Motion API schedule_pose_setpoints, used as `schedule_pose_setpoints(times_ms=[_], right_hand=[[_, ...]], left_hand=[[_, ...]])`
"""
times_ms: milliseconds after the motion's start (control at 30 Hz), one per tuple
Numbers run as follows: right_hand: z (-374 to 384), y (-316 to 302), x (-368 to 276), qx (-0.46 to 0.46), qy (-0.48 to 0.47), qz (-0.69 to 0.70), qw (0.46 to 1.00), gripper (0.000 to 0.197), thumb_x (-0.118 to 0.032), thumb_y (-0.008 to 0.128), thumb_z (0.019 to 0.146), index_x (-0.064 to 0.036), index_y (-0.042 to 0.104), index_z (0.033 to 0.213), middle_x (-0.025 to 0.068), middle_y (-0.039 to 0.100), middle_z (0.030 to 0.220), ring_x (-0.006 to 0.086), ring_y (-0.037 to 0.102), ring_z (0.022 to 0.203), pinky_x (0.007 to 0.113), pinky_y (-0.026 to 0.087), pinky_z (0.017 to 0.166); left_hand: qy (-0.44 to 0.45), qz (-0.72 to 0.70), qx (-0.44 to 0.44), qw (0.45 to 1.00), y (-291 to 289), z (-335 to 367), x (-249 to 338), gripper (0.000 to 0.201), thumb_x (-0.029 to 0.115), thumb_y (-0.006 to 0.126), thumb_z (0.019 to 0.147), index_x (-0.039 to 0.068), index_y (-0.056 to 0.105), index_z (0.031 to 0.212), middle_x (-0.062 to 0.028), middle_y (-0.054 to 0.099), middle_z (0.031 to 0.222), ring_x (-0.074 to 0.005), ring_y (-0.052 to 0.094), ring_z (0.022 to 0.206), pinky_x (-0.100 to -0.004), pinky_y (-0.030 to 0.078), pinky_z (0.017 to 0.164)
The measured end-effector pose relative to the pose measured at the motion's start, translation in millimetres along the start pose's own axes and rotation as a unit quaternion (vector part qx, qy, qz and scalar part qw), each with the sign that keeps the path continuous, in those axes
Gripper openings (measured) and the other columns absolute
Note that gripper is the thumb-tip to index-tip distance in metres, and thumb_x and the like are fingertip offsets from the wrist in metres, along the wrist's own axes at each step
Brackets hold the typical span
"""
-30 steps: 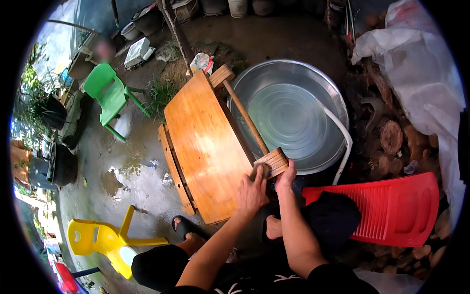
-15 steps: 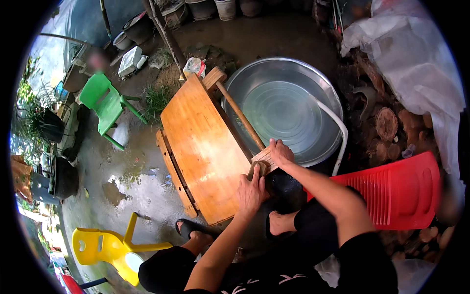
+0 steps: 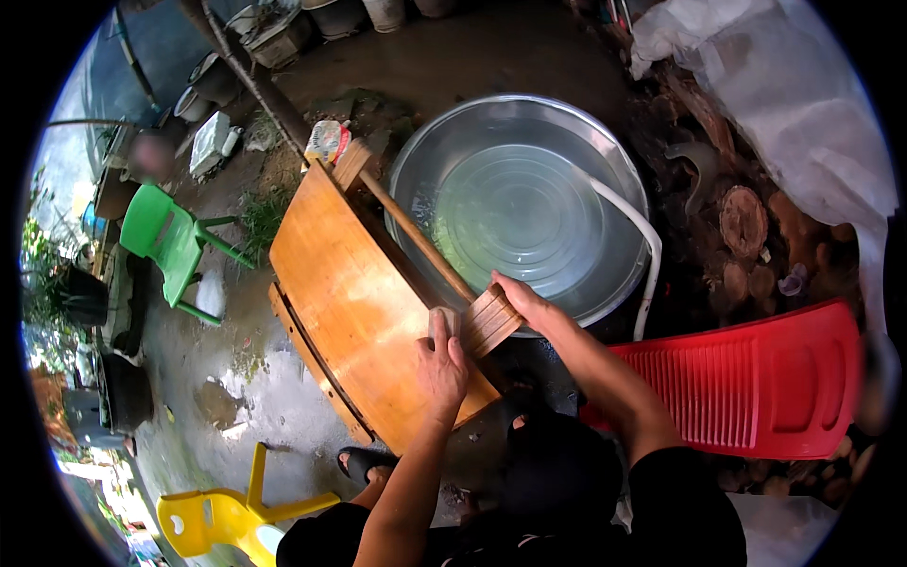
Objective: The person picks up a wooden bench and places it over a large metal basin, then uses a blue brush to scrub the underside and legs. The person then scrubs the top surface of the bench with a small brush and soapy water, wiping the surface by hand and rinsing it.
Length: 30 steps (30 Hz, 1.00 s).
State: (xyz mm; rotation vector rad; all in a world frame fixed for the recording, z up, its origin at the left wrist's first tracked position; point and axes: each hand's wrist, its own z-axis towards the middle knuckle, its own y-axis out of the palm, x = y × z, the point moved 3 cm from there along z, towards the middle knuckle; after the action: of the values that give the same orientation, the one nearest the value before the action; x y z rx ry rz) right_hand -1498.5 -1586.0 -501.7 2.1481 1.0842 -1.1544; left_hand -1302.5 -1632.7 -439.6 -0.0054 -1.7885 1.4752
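Observation:
A varnished wooden piece of furniture [image 3: 350,274], perhaps a small stool or chair, leans tilted in front of me, its broad panel facing up. A round wooden rod [image 3: 416,231] runs along its right side between two end blocks. My right hand [image 3: 522,300] grips the near wooden end block [image 3: 491,323], fingers over its edge. My left hand [image 3: 441,370] presses a small beige-brown block [image 3: 445,322] against the panel near that corner; its underside is hidden. Just beyond my right hand stands a wide metal basin [image 3: 605,156] with water in it.
A white hose [image 3: 635,225] hangs over the basin's right rim. At the right lie a red ridged washboard [image 3: 746,378], cut logs [image 3: 744,222] and white plastic sheeting [image 3: 765,104]. Left on wet ground are a green chair [image 3: 175,241] and a yellow chair [image 3: 213,518].
My left hand has moved left with the small block, from the corner onto the panel. My right hand stays on the end block, now turned to show its grained side. The view has shifted.

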Motion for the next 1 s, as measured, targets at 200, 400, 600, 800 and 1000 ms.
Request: schedule_pose_setpoints(times_ms=[200,400,600,800,1000], right_hand=[[-72.1,20.6,-7.4,0.116,-0.247,-0.237,0.932,0.036,-0.026,0.036,0.098,0.0025,0.043,0.12,0.0264,0.054,0.118,0.0453,0.056,0.098,0.047,0.043,0.088],[22.3,4.8,-22.7,-0.119,-0.089,-0.13,0.98,0.07,-0.056,0.029,0.096,0.0033,0.062,0.082,0.0196,0.063,0.078,0.0285,0.059,0.081,0.038,0.045,0.08],[-45.4,17.8,-15.2,-0.02,-0.12,-0.19,0.974,0.066,-0.052,0.028,0.099,0.0058,0.05,0.122,0.0259,0.06,0.114,0.0349,0.053,0.117,0.038,0.039,0.097],[-3.7,0.3,10.7,-0.1,0.002,-0.023,0.995,0.055,-0.044,0.032,0.099,0.0015,0.062,0.108,0.0263,0.06,0.114,0.0344,0.057,0.112,0.039,0.042,0.094],[40.1,-31.6,4.0,0.18,-0.129,-0.356,0.908,0.018,-0.022,0.054,0.085,-0.0152,0.063,0.099,0.0125,0.066,0.091,0.0339,0.064,0.082,0.047,0.048,0.072]], left_hand=[[0.013,0.0,0.0,1.0,-11.3,-3.8,-10.9,0.052,0.031,0.036,0.098,0.016,0.031,0.147,-0.0196,0.048,0.108,-0.0377,0.053,0.094,-0.0445,0.046,0.079],[0.016,0.008,-0.019,1.0,-6.2,-1.6,1.1,0.052,0.033,0.034,0.098,0.015,0.031,0.147,-0.0182,0.047,0.106,-0.0365,0.052,0.094,-0.0428,0.046,0.08],[0.013,0.009,-0.011,1.0,-11.8,-6.8,-19.5,0.053,0.034,0.032,0.098,0.014,0.03,0.148,-0.0185,0.047,0.108,-0.0368,0.051,0.095,-0.0424,0.045,0.081],[0.023,-0.002,-0.034,0.999,-9.3,-10.7,-9.6,0.053,0.032,0.036,0.097,0.012,0.032,0.146,-0.0207,0.047,0.109,-0.0381,0.051,0.095,-0.0433,0.045,0.081],[0.052,-0.017,-0.015,0.998,-12.1,-14.5,-20.7,0.053,0.031,0.039,0.096,0.013,0.033,0.145,-0.0217,0.047,0.108,-0.0395,0.052,0.093,-0.0441,0.046,0.08]])
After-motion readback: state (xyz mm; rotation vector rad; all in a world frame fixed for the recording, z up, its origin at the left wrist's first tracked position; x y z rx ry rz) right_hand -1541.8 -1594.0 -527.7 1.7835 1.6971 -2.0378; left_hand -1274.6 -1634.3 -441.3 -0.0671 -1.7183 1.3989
